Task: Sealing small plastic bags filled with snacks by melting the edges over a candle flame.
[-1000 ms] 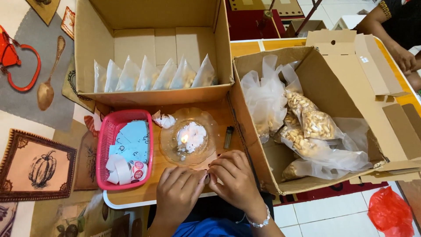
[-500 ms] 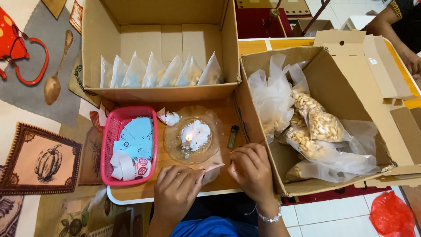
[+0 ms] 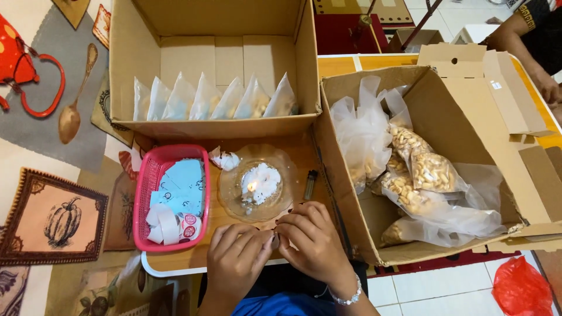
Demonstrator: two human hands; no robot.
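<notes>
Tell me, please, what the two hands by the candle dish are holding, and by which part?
The left hand and right hand meet fingertip to fingertip, pinching something small that the fingers hide; what it is cannot be told.

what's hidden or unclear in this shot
Head view:
- What the left hand and right hand pinch: covered by their fingers.
- Contents of the sealed clear packets: too small, hazy plastic.
- Red plastic bag: cut off by the frame edge.

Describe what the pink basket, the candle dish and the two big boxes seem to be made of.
Basket: pink plastic, going by its moulded lattice walls. Dish: clear and glossy, probably glass, perhaps plastic. Boxes: matt brown cardboard, with creased flaps and raw cut edges.
</notes>
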